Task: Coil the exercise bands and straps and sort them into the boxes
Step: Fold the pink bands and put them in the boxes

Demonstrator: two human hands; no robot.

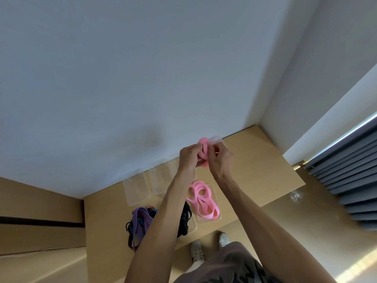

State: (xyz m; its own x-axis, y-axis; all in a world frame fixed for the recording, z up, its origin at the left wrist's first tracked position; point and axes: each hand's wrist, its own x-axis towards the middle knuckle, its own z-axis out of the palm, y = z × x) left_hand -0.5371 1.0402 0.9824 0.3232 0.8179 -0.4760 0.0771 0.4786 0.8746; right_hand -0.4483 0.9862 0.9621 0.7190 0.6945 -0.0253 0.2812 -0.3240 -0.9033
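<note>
Above wooden table, both hands grip coiled pink band.

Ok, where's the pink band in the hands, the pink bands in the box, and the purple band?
Held pink band (203,149), head view, coil's middle.
Boxed pink bands (202,199), head view, loops' middle.
Purple band (140,218), head view, wide strap.

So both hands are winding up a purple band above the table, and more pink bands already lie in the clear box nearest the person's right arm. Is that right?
Not quite. In the head view, the band held between the left hand and the right hand is pink, not purple. The rest stands: more pink bands lie in the clear box.
</note>
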